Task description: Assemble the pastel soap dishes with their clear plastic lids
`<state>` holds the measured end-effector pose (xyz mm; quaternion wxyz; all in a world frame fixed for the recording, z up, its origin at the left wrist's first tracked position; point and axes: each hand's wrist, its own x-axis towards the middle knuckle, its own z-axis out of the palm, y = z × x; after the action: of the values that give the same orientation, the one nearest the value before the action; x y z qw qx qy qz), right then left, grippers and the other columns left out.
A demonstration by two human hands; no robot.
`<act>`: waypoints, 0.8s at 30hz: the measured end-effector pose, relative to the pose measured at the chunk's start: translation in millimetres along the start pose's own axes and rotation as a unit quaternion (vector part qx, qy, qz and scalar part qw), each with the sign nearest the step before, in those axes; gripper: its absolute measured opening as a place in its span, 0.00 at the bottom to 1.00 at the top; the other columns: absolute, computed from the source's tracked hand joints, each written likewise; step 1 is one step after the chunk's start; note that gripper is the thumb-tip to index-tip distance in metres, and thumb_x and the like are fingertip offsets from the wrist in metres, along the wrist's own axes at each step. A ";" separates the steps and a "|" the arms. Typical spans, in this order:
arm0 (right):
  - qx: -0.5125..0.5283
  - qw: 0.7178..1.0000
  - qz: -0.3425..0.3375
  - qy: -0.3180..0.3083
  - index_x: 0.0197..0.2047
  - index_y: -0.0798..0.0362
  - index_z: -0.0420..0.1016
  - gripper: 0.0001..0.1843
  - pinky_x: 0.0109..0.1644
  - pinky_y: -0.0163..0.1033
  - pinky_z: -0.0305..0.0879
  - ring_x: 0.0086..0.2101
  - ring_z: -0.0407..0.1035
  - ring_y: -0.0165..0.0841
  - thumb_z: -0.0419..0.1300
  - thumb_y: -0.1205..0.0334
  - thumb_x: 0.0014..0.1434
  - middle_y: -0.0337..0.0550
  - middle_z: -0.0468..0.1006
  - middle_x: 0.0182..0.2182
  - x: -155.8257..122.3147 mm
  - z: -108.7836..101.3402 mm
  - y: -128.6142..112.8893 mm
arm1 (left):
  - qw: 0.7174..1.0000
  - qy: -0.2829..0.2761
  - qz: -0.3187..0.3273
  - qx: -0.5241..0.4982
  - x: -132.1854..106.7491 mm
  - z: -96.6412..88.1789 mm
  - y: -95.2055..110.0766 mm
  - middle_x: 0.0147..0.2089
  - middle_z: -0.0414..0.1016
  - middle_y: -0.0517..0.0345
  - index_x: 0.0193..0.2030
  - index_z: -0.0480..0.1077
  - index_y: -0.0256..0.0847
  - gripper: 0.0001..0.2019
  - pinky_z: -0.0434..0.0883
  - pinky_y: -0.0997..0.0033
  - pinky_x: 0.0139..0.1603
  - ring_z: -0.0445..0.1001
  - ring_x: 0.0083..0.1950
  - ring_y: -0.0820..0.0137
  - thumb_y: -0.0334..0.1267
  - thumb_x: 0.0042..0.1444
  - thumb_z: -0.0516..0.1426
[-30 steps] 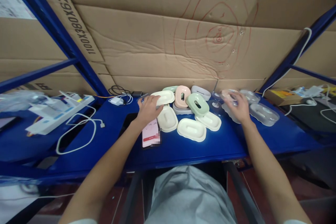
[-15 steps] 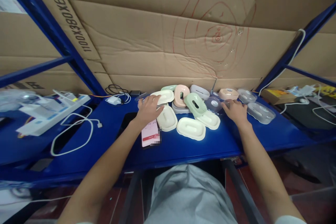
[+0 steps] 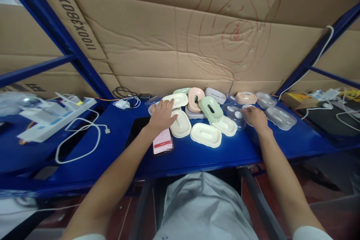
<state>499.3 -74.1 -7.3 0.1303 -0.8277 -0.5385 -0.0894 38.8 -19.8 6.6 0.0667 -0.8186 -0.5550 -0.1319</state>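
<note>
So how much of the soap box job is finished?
Nothing looks finished: the cream trays and coloured lids lie mixed in one heap. The left hand rests on a cream piece; the right hand touches a clear piece. All the rest remains.

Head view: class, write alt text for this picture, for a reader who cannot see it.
A person's left hand rests on a cream oval plastic tray and the right hand touches a clear lid, amid a pile of pastel trays on a blue workbench. A phone lies by the left wrist, white cables at left, cardboard behind.
</note>
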 end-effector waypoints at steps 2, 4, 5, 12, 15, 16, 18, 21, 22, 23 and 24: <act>-0.007 1.000 0.009 0.001 0.59 0.56 0.81 0.26 0.51 0.50 0.75 0.49 0.81 0.53 0.56 0.46 0.71 0.62 0.85 0.49 0.6 0.9 1.8 | 1.000 -0.004 0.004 0.003 -0.3 0.1 2.0 0.76 0.63 0.32 0.80 0.51 0.35 0.37 0.55 0.33 0.74 0.57 0.78 0.41 0.47 0.68 0.53; -0.015 1.000 0.007 0.005 0.57 0.56 0.82 0.26 0.50 0.51 0.75 0.48 0.82 0.55 0.55 0.46 0.72 0.63 0.86 0.46 0.1 1.2 2.4 | 1.000 -0.007 0.009 0.004 -0.3 -0.1 3.5 0.75 0.64 0.33 0.80 0.51 0.35 0.36 0.57 0.35 0.73 0.59 0.77 0.43 0.46 0.69 0.52; -0.019 1.000 0.004 0.008 0.55 0.56 0.83 0.25 0.50 0.52 0.75 0.48 0.82 0.55 0.54 0.46 0.72 0.63 0.86 0.46 -0.4 1.3 2.2 | 1.000 -0.008 0.012 0.005 -0.2 -0.2 4.0 0.74 0.65 0.33 0.80 0.51 0.35 0.36 0.58 0.36 0.73 0.59 0.77 0.43 0.46 0.69 0.52; -0.040 0.999 -0.006 0.034 0.61 0.60 0.78 0.25 0.52 0.58 0.75 0.47 0.82 0.57 0.50 0.55 0.73 0.67 0.85 0.42 -3.1 2.6 -3.6 | 1.000 -0.007 0.018 0.006 -0.6 0.3 4.3 0.75 0.64 0.31 0.80 0.50 0.34 0.36 0.60 0.39 0.72 0.58 0.77 0.42 0.45 0.70 0.51; -0.040 0.998 -0.011 0.037 0.62 0.61 0.77 0.26 0.53 0.58 0.74 0.48 0.81 0.57 0.56 0.51 0.70 0.67 0.84 0.45 -3.0 3.8 -3.1 | 1.000 -0.007 0.021 0.007 -0.8 1.0 3.9 0.75 0.64 0.31 0.80 0.50 0.34 0.36 0.60 0.39 0.72 0.58 0.78 0.42 0.45 0.70 0.51; -0.038 0.998 -0.014 0.037 0.61 0.60 0.78 0.26 0.53 0.56 0.74 0.49 0.81 0.57 0.58 0.51 0.69 0.67 0.84 0.47 -3.0 3.9 -2.4 | 1.000 -0.006 0.021 0.007 -0.9 1.1 3.9 0.75 0.64 0.32 0.80 0.50 0.34 0.36 0.60 0.39 0.73 0.58 0.78 0.42 0.45 0.70 0.51; -0.033 0.998 -0.020 0.041 0.59 0.58 0.80 0.23 0.51 0.52 0.75 0.48 0.81 0.55 0.60 0.53 0.67 0.65 0.84 0.47 -2.9 2.4 -0.8 | 1.000 -0.006 0.021 0.009 -0.9 1.3 4.1 0.75 0.64 0.31 0.80 0.50 0.32 0.36 0.60 0.39 0.73 0.57 0.78 0.41 0.45 0.70 0.52; -0.021 0.997 -0.017 0.069 0.58 0.61 0.79 0.22 0.49 0.53 0.74 0.46 0.81 0.55 0.54 0.57 0.71 0.67 0.85 0.44 -2.3 -4.7 -2.0 | 1.000 -0.007 0.020 0.011 -0.9 1.0 4.8 0.74 0.64 0.31 0.80 0.50 0.31 0.36 0.60 0.40 0.73 0.58 0.77 0.42 0.45 0.70 0.52; -0.016 0.996 -0.021 0.085 0.60 0.63 0.77 0.24 0.50 0.55 0.73 0.46 0.81 0.56 0.50 0.58 0.73 0.69 0.84 0.45 -2.1 -8.1 -4.5 | 1.000 -0.008 0.019 0.011 -0.9 0.7 5.0 0.74 0.64 0.31 0.80 0.50 0.32 0.36 0.61 0.40 0.72 0.58 0.77 0.42 0.45 0.70 0.52; -0.010 0.994 -0.032 0.102 0.63 0.65 0.74 0.26 0.52 0.57 0.72 0.48 0.80 0.57 0.46 0.59 0.74 0.71 0.83 0.47 -1.9 -11.5 -8.5 | 1.000 -0.009 0.019 0.011 -1.0 0.3 5.3 0.74 0.64 0.31 0.80 0.50 0.32 0.36 0.61 0.40 0.72 0.58 0.78 0.42 0.45 0.70 0.52; -0.002 0.992 -0.054 0.117 0.66 0.65 0.72 0.27 0.55 0.59 0.70 0.51 0.78 0.57 0.44 0.59 0.75 0.71 0.82 0.51 -1.6 -14.7 -14.0 | 1.000 -0.009 0.018 0.011 -1.0 -0.1 5.5 0.74 0.64 0.31 0.80 0.50 0.32 0.36 0.61 0.41 0.72 0.57 0.78 0.42 0.45 0.70 0.52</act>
<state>485.7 -74.7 7.9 0.1853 -0.7817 -0.5631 -0.1935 43.5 -22.8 6.6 0.0730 -0.8291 -0.5419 -0.1167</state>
